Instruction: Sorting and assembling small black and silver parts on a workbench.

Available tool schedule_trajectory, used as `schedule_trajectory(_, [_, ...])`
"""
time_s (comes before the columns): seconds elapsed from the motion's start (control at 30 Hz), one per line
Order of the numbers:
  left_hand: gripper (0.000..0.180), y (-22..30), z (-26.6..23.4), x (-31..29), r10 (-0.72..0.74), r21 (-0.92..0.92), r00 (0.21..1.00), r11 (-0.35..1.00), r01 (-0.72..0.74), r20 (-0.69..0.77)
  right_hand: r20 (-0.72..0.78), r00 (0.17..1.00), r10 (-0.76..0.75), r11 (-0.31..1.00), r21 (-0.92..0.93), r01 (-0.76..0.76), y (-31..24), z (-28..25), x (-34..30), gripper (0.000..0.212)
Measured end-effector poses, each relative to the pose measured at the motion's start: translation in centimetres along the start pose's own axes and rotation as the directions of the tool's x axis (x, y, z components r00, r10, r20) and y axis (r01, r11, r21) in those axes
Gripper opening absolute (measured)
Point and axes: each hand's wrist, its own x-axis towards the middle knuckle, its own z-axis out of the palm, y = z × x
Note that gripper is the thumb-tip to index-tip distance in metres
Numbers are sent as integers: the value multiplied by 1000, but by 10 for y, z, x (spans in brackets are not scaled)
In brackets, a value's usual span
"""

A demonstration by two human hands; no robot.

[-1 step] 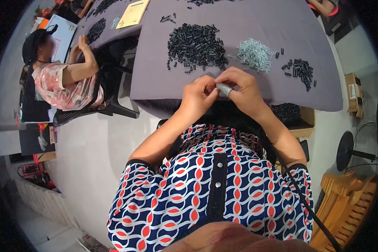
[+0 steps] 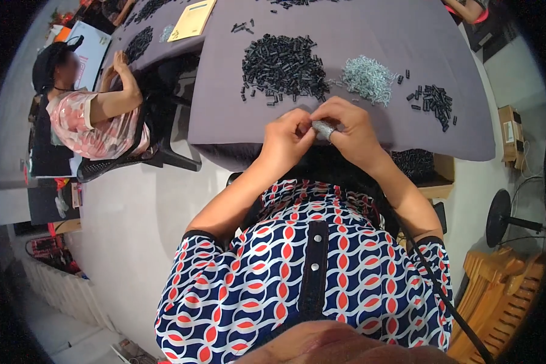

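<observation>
My left hand point(image 2: 288, 134) and my right hand point(image 2: 349, 128) meet at the table's front edge. The fingertips of both are closed in a pinch and nearly touch; whatever lies between them is too small and hidden to make out. Grey tape point(image 2: 324, 130) is wrapped round my right thumb. Just beyond my hands lies a large heap of short black plastic tubes point(image 2: 282, 67). To its right is a pile of small silvery metal parts point(image 2: 367, 80). A smaller pile of black pieces point(image 2: 435, 104) sits farther right.
A grey cloth covers the table point(image 2: 224, 121). A yellow booklet point(image 2: 191, 19) lies at the far left. Below the table's right side stands an open box point(image 2: 444, 176) of black pieces. A co-worker point(image 2: 97, 118) sits at left; a black fan point(image 2: 499, 217) and wooden furniture point(image 2: 497, 291) stand at right.
</observation>
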Motion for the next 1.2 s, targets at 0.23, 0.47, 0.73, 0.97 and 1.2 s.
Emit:
schedule_trajectory(0.23, [13,-1,1,0,-118,-124,992,985,123,44,51,998,-37,993,-111,42,9,-5,-3,26])
schedule_trajectory(0.47, [16,-1,-4,0,-247,-283,959,918,278,142,84,995,53,997,-60,-48,0,-8,-2,28])
schedule_trajectory(0.73, [20,2,-5,-3,3,-68,995,998,4,103,247,946,212,946,190,-261,21,-11,1,23])
schedule_trajectory(0.97, [18,2,-2,-6,-114,-200,985,970,138,129,394,854,340,804,349,-482,27,-18,2,21])
schedule_trajectory(1.2, [17,4,-4,-15,-187,-170,974,963,208,131,217,941,259,950,120,-290,6,-3,-3,13])
